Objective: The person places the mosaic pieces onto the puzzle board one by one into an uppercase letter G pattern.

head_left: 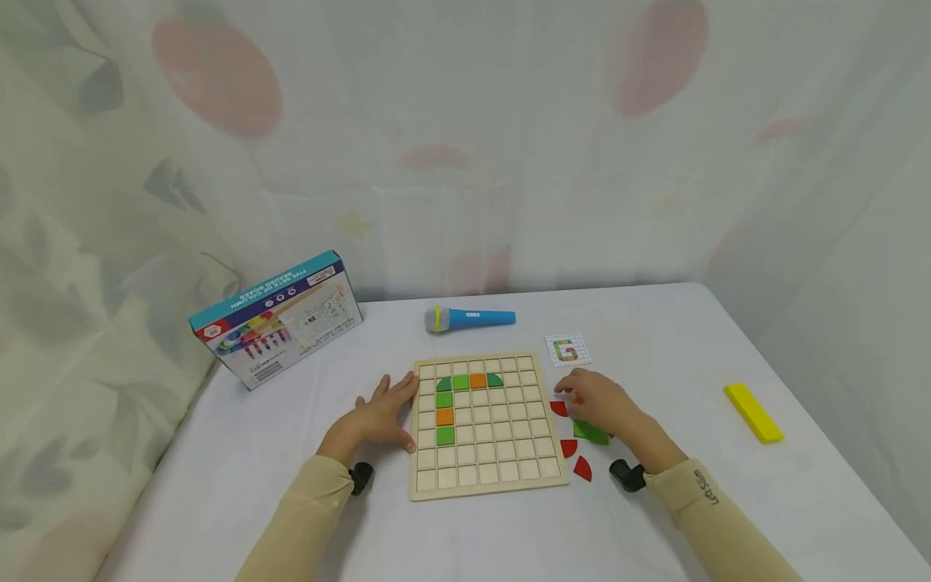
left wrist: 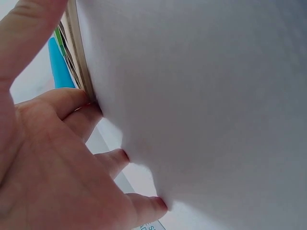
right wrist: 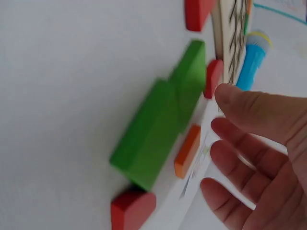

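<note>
A wooden grid board (head_left: 494, 453) lies on the white table, with green and orange squares and green quarter-rounds along its upper row and left column. My left hand (head_left: 371, 416) is spread flat, thumb and index finger touching the board's left edge. Right of the board, my right hand (head_left: 600, 400) hovers over loose pieces, fingers slightly bent. In the right wrist view its thumb (right wrist: 232, 96) stands apart from the fingertips, with nothing between. Near it lie green blocks (right wrist: 144, 134), an orange block (right wrist: 188, 152) and several red quarter-rounds (head_left: 569, 447).
A small card (head_left: 569, 350) with a coloured G pattern lies beyond my right hand. Behind the board is a blue toy microphone (head_left: 480, 318). A printed box (head_left: 284, 323) stands at the back left, and a yellow bar (head_left: 753, 413) lies far right.
</note>
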{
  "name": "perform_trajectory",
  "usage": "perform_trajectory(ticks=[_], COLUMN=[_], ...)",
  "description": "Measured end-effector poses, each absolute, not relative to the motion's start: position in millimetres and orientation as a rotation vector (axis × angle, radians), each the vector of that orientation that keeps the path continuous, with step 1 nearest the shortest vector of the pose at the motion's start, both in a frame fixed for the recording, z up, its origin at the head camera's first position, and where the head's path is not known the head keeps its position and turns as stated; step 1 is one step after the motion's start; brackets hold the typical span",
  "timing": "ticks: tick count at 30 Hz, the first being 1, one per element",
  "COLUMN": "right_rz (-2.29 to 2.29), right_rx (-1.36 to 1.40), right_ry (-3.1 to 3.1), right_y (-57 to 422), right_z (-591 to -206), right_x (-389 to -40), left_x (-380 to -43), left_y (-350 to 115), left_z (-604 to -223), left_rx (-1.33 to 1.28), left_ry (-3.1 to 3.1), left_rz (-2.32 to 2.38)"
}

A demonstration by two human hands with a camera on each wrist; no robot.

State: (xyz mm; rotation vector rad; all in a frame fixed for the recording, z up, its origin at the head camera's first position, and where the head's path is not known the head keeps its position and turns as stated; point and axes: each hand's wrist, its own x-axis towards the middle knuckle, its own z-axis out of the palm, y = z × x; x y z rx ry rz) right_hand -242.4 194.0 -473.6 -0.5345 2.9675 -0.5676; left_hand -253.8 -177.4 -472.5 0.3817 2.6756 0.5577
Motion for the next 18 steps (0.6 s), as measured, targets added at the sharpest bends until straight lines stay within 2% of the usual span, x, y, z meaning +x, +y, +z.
perform_trajectory(ticks=[5, 18], right_rz=[-0.534, -0.446], right_rx=[-0.658, -0.545], right_ry=[2.914, 2.954], right_y=[185, 175], right_z=[-474, -473], right_x=[-240, -237], left_x=[-254, -253], left_y=[-178, -178], left_z=[-474, -472], left_rx=[0.391, 0.392], left_ry=[2.679, 2.685], left_rz=[0.564, 0.561])
